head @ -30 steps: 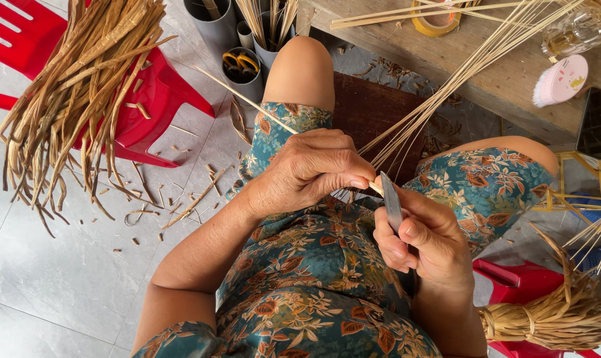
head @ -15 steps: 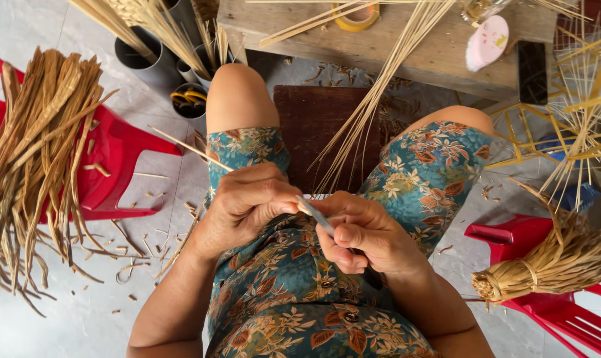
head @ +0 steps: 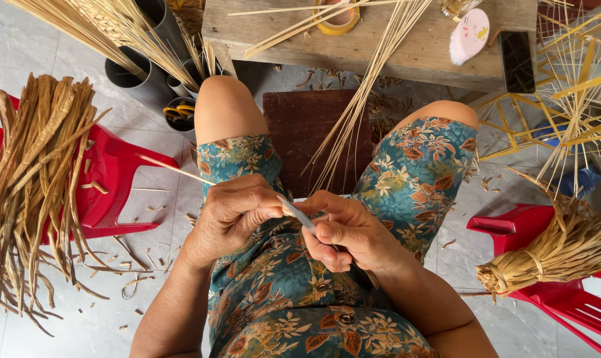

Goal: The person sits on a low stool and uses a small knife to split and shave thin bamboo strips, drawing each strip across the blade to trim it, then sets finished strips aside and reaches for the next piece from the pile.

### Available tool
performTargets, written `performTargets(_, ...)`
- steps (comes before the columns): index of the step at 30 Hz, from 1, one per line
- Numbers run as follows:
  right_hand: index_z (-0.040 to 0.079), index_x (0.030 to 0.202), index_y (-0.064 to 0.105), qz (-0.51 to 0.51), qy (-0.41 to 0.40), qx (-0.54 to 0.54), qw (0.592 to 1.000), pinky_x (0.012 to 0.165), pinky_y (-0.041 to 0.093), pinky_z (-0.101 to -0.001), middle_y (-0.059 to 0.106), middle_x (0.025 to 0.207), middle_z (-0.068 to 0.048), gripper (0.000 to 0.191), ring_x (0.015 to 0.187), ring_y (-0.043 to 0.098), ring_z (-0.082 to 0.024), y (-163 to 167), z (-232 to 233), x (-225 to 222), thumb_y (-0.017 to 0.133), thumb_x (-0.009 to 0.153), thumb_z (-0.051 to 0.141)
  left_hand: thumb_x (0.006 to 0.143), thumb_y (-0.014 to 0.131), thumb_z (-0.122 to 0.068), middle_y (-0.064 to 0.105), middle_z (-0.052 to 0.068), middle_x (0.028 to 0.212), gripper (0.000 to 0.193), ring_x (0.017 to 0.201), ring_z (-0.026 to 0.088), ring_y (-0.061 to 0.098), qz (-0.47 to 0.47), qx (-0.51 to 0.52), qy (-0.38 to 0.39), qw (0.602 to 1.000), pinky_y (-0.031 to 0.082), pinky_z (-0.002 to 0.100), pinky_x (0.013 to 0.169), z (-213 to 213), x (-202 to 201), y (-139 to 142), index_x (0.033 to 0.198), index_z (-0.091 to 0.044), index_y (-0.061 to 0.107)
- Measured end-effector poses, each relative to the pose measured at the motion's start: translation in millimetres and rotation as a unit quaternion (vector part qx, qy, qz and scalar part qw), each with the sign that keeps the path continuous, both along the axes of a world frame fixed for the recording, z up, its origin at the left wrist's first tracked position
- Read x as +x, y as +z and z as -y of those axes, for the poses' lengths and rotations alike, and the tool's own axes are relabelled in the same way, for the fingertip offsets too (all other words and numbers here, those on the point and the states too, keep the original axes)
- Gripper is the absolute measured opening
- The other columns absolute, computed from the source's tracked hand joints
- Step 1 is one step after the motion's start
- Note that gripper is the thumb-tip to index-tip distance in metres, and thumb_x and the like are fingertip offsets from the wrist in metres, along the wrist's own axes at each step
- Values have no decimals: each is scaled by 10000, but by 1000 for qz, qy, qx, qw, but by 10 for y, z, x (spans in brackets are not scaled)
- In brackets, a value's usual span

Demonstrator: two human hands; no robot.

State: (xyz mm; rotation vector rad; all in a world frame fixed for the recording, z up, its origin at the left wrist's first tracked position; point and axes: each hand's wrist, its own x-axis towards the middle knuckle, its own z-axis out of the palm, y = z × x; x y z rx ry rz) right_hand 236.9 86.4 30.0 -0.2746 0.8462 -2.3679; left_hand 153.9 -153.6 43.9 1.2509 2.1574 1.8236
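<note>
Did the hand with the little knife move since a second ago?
Yes. The right hand with the knife slid left across the lap, off the right thigh, and now meets the left hand.

Hands [head: 294,222] between two chairs [head: 115,179]

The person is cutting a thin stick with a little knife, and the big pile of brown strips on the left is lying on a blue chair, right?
Not quite: the chair under the brown strips is red, not blue, as the head view shows. The rest holds: the right hand holds a little knife against a thin stick gripped by the left hand.
</note>
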Motion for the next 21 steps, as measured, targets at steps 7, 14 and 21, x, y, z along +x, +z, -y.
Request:
performTargets(7, 98, 1420, 570, 1, 4, 8, 1000, 460, 321, -218, 533, 745, -43, 323, 537, 383, -55, -29, 4, -9, 577, 1121, 220, 978, 701, -169, 735, 54, 894, 127, 778, 194, 669, 9, 27, -44, 999, 530, 305, 699, -6, -8, -11, 1018, -52, 727)
performTargets(14, 88, 1404, 564, -6, 13, -15, 1000, 444, 323, -220, 528, 719, -42, 310, 515, 383, -57, -39, -1, -27, 571, 1126, 224, 944, 723, -171, 701, 38, 828, 127, 737, 184, 659, -11, -10, -17, 1000, 511, 310, 663, -13, -14, -19, 979, -49, 729)
performTargets(21, 92, 1431, 551, -28, 20, 1, 999, 461, 335, -225, 508, 711, -21, 318, 528, 390, -59, -19, -4, -61, 548, 1137, 215, 942, 728, -177, 686, 38, 819, 129, 717, 184, 639, -14, -14, -4, 1000, 500, 311, 653, -3, 14, -37, 965, -50, 730)
